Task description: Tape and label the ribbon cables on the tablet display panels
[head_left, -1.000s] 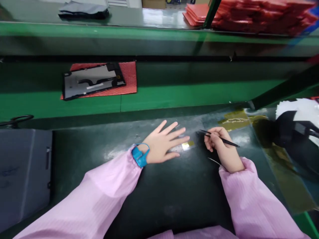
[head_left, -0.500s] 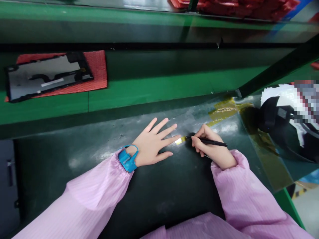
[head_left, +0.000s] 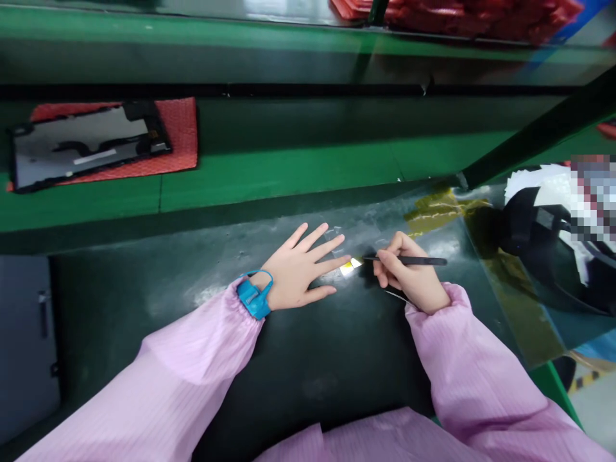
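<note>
My left hand (head_left: pixel 303 273) lies palm down on the dark work mat (head_left: pixel 308 366), its fingers spread. One fingertip touches or nearly touches the left edge of a small shiny yellow piece of film (head_left: pixel 347 267). A blue wrist strap (head_left: pixel 253 299) circles that wrist. In my right hand (head_left: pixel 409 273) are slim black tweezers (head_left: pixel 426 261), pinched between thumb and fingers. Their tips point left and reach the film's right side; whether they grip it is too small to tell. A thin pale strand (head_left: pixel 397 296) shows below the right hand.
A display panel (head_left: pixel 91 138) rests on red bubble wrap (head_left: pixel 185 138) on the green ledge. At the left edge lies a flat grey case (head_left: pixel 29 340). Amber tape (head_left: pixel 433 213) covers the mat's right part, beside a black curved object (head_left: pixel 524 224) and a slanted post (head_left: pixel 534 135).
The tweezers have tilted closer to level, and the film's bright patch now looks different, split by a fold or edge. My left hand keeps its spread pose. The whole view has shifted slightly.
</note>
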### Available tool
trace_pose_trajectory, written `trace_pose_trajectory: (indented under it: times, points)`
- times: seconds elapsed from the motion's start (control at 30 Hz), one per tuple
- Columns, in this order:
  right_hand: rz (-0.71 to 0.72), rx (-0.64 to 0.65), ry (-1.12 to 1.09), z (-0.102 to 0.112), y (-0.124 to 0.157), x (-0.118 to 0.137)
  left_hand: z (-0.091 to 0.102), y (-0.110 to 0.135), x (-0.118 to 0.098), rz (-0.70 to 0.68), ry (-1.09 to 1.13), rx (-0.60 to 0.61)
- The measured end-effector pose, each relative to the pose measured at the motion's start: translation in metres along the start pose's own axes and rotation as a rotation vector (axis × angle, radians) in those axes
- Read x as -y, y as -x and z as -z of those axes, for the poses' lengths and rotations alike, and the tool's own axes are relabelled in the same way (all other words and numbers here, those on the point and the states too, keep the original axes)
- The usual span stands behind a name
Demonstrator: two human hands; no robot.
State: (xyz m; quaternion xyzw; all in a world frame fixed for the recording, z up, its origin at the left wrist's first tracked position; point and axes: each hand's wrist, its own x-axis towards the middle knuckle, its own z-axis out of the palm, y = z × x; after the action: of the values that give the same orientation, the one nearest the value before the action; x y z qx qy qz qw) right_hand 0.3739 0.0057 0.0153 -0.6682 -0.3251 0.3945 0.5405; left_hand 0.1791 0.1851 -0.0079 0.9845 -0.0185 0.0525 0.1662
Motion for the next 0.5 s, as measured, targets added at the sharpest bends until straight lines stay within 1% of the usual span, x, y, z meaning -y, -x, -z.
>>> trace_pose_trajectory:
  times: [0.07, 0.13, 0.23, 0.33, 0.37, 0.4, 0.43, 0.5]
  points:
    - [0.015, 0.001, -0.089, -0.001, -0.001, 0.001, -0.001, 0.004, -0.002, 0.011, 0.043, -0.020]
    - [0.017, -0.011, -0.136, -0.002, 0.000, 0.002, -0.002, 0.014, -0.008, 0.030, 0.109, -0.050]
    - [0.007, -0.041, -0.143, -0.002, 0.003, 0.002, -0.002, 0.046, -0.024, 0.080, 0.251, -0.112]
    - [-0.014, -0.070, -0.135, 0.003, 0.010, 0.000, 0.002, 0.096, -0.045, 0.162, 0.471, -0.178]
    - [-0.019, -0.085, -0.120, 0.007, 0.011, -0.002, 0.004, 0.115, -0.052, 0.203, 0.554, -0.198]
    - [-0.033, -0.075, -0.089, 0.012, 0.012, -0.005, 0.007, 0.135, -0.059, 0.258, 0.641, -0.219]
    - [-0.019, -0.078, -0.054, 0.017, 0.012, -0.010, 0.010, 0.155, -0.066, 0.340, 0.740, -0.263]
    - [0.103, -0.068, 0.077, 0.028, 0.009, -0.023, 0.015, 0.198, -0.081, 0.554, 0.922, -0.423]
